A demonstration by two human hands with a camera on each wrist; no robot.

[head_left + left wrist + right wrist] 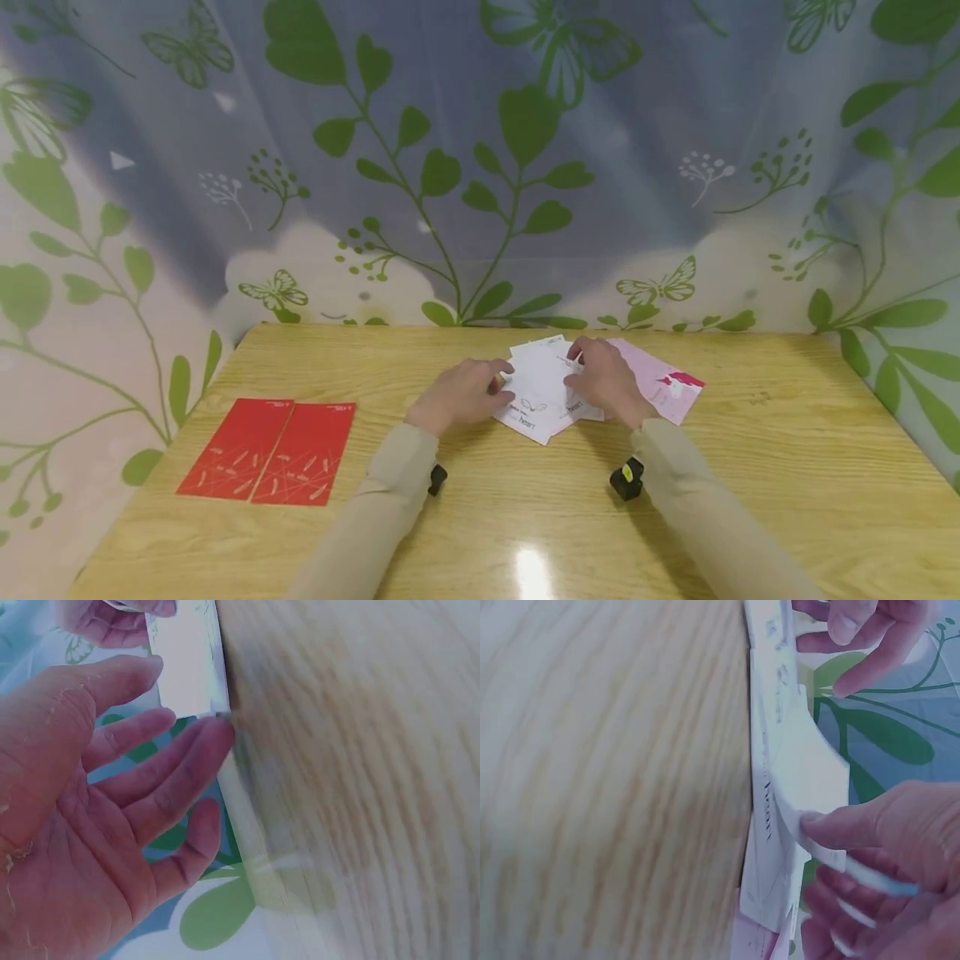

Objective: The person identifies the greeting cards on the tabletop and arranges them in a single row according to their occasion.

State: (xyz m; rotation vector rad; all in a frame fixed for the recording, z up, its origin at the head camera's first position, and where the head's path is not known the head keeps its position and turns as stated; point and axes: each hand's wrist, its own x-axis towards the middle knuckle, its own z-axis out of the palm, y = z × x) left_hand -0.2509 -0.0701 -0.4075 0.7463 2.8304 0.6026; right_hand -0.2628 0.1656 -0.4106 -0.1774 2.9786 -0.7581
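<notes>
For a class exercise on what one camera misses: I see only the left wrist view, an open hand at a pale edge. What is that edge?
Observer: It belongs to a fan of white cards lying mid-table.
Operator: What is the right hand doing?
Observer: The right hand pinches the edge of one of them, thumb on top.
Operator: Anything else lying there?
Observer: Two red cards lie side by side at the left.

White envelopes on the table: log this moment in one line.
left hand: open, fingers touching white envelopes | right hand: pinching one white envelope | pink envelope: beneath pile | red envelopes: apart, left
</notes>
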